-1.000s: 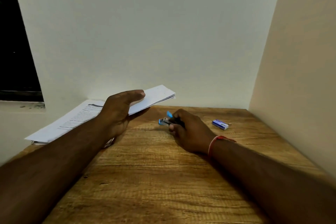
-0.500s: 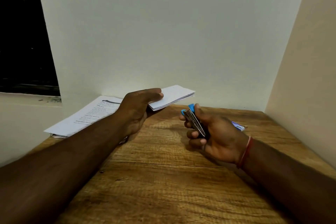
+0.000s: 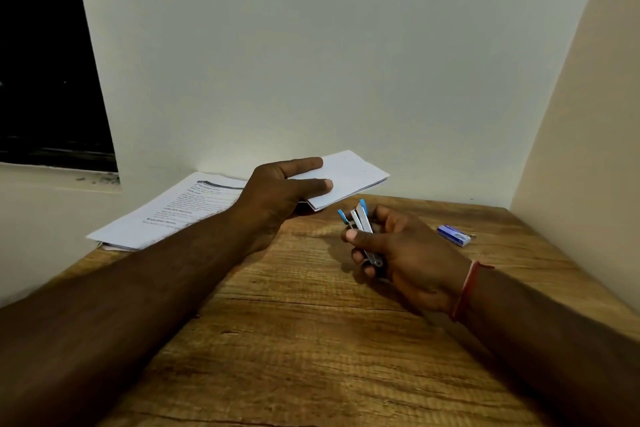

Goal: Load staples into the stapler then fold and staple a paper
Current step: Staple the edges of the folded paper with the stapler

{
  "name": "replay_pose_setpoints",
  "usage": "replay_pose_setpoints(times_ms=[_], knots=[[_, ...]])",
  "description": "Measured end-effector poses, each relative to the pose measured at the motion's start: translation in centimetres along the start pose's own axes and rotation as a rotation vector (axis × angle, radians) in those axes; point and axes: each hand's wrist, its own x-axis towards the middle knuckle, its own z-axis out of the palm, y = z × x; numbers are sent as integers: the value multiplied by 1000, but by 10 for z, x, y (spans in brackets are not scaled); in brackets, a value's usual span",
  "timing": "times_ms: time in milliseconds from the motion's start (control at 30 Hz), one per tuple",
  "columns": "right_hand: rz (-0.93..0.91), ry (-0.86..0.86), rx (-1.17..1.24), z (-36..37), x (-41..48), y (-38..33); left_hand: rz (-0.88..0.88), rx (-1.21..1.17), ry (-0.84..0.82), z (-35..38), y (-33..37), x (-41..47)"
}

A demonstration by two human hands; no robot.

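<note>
Left fingers [image 3: 304,165]: clamped with the thumb on the folded paper [image 3: 349,180].
Right fingers [image 3: 360,256]: curled round the stapler [image 3: 362,222], with the thumb laid across its metal body.
Folded paper: held by the left hand [image 3: 277,191] above the desk [image 3: 311,340], near its far edge.
Stapler: held by the right hand [image 3: 408,253], blue tips pointed up and spread apart.
Staple box [image 3: 453,235]: laid near the far right corner.
Printed sheets [image 3: 180,208]: laid over the far left corner.
</note>
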Motion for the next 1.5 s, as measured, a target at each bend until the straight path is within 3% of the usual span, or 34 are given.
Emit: replay_pose_setpoints(times_ms=[200, 567, 733, 967, 1167, 1500], knots=[[-231, 171, -464, 0, 0, 0, 108, 143, -27, -2, -1, -5], [-293, 321, -513, -7, 10, 4, 278, 397, -19, 1, -1, -15], [-215, 268, -241, -8, 13, 2, 348, 533, -28, 4, -1, -20], [-136, 239, 294, -26, 14, -5, 388, 476, -116, 7, -2, -24], [-120, 145, 386, -45, 13, -15, 397, 388, -170, 7, 1, -23], [-142, 148, 354, -66, 18, -21, 438, 426, -185, 2, 4, -24]])
